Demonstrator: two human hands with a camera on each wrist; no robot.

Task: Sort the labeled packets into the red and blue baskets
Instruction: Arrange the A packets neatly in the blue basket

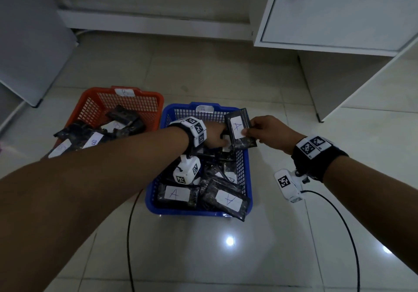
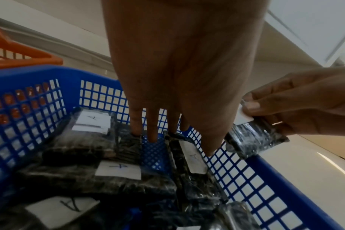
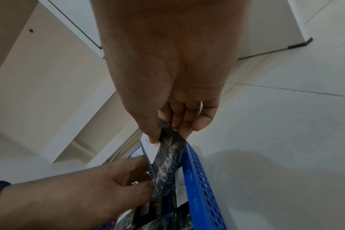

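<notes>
A black packet (image 1: 243, 143) with a white "A" label is pinched at its right edge by my right hand (image 1: 248, 131), above the far right corner of the blue basket (image 1: 187, 211). The right wrist view shows thumb and fingers of that hand (image 3: 167, 132) clamped on the packet (image 3: 167, 163). My left hand (image 1: 220, 136) reaches into the blue basket (image 2: 29, 74) beside the packet (image 2: 254, 140); its fingers (image 2: 153, 132) point straight down and hold nothing. Several "A" packets (image 2: 116, 169) lie in the blue basket. The red basket (image 1: 135, 95), tagged "B", holds several packets (image 1: 122, 117).
The baskets stand side by side on a glossy tiled floor. A white cabinet (image 1: 339, 20) rises at the back right, and a white panel (image 1: 29, 43) leans at the left. A black cable (image 1: 129, 235) runs across the floor in front of the blue basket.
</notes>
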